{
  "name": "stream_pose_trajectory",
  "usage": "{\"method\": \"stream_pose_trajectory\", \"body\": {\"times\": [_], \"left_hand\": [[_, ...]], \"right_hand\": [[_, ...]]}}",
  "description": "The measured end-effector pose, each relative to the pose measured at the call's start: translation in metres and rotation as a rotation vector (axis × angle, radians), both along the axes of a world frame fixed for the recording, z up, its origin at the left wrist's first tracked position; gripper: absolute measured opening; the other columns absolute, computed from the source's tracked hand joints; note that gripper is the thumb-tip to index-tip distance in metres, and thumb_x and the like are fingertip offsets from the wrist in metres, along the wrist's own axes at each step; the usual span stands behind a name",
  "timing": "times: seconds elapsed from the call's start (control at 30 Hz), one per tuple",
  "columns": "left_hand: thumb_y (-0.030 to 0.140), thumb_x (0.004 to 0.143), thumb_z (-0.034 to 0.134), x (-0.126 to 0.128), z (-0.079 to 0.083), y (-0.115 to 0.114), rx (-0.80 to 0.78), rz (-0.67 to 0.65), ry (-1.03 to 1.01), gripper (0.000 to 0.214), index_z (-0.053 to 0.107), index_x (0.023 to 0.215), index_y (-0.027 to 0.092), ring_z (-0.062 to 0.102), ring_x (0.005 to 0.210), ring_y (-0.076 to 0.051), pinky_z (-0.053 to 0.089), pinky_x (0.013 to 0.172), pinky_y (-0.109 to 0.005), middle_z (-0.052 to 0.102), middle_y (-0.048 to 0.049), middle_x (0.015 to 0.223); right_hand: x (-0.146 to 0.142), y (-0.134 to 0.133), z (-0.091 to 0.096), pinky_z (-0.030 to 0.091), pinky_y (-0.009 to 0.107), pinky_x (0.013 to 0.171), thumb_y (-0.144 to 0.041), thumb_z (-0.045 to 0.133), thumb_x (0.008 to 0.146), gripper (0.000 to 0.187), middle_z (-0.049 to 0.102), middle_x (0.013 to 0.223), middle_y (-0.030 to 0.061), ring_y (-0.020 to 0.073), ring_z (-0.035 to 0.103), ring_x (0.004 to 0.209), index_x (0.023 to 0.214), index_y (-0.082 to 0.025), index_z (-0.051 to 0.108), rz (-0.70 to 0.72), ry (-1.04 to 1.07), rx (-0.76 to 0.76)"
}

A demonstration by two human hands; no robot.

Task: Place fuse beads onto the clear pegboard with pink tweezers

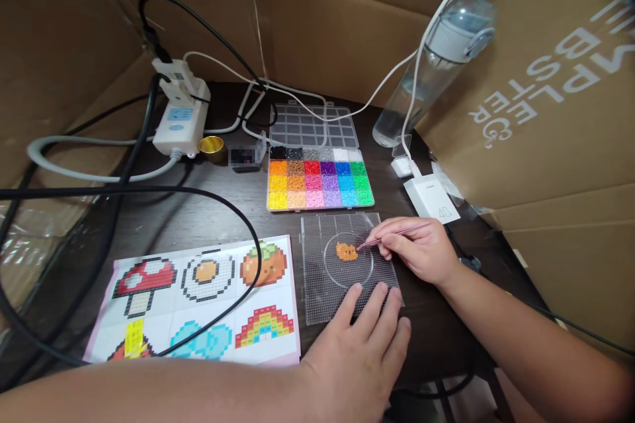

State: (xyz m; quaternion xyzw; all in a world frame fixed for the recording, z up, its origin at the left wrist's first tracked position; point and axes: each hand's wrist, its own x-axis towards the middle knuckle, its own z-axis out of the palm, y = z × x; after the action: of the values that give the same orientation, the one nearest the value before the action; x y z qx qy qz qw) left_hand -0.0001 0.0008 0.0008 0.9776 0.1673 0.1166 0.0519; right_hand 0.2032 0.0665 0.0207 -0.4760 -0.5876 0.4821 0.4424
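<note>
My right hand [414, 248] pinches a pair of thin pink tweezers [397, 232], their tip at the right edge of a small patch of orange beads [346, 251]. Those beads sit on a clear pegboard [317, 297], inside a white circle. My left hand [364, 337] lies with fingers spread, fingertips on the board's near edge. Left of the board, a printed pattern sheet [208, 301] shows a mushroom, an egg, a persimmon, a rainbow and other pixel pictures. Behind the board stands an open bead box [320, 178] with compartments sorted by colour.
A power strip [181, 115] with black and white cables stands back left, near a gold tin [211, 147] and a small dark case [245, 157]. A black cable loops over the sheet. Back right are a water bottle [421, 86] and a white charger [431, 198]. Cardboard walls [337, 20] surround the desk.
</note>
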Motion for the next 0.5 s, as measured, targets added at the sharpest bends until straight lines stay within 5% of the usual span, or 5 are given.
{"method": "stream_pose_trajectory", "body": {"times": [0.13, 0.33, 0.5], "left_hand": [[0.054, 0.092, 0.05, 0.001, -0.001, 0.0, 0.047, -0.001, -0.007, 0.06, 0.053, 0.139, 0.016, 0.035, 0.14, -0.036, 0.014, 0.11, -0.055, 0.044, -0.017, 0.151], [0.034, 0.103, 0.032, 0.001, -0.008, -0.001, 0.159, 0.056, -0.084, 0.042, 0.06, 0.132, 0.022, 0.046, 0.133, -0.03, 0.021, 0.106, -0.05, 0.055, -0.0106, 0.143], [0.033, 0.104, 0.027, 0.002, -0.01, -0.001, 0.148, 0.046, -0.075, 0.045, 0.059, 0.133, 0.021, 0.044, 0.135, -0.03, 0.024, 0.105, -0.049, 0.054, -0.0109, 0.143]], "right_hand": [[-0.003, 0.011, 0.008, 0.049, 0.026, 0.053, -0.03, 0.069, 0.089, 0.016, 0.074, 0.077, 0.0067, 0.0112, 0.058, 0.056, 0.087, -0.019, 0.081, -0.097, 0.133, 0.005], [-0.045, 0.053, 0.045, 0.051, 0.026, 0.055, -0.033, 0.069, 0.088, 0.017, 0.069, 0.065, 0.0028, 0.0126, 0.06, 0.058, 0.084, -0.021, 0.08, -0.222, 0.063, 0.23], [-0.088, 0.082, 0.041, 0.055, 0.029, 0.059, -0.038, 0.071, 0.083, 0.024, 0.07, 0.064, 0.0032, 0.0141, 0.064, 0.059, 0.076, -0.017, 0.078, -0.301, -0.081, 0.213]]}}
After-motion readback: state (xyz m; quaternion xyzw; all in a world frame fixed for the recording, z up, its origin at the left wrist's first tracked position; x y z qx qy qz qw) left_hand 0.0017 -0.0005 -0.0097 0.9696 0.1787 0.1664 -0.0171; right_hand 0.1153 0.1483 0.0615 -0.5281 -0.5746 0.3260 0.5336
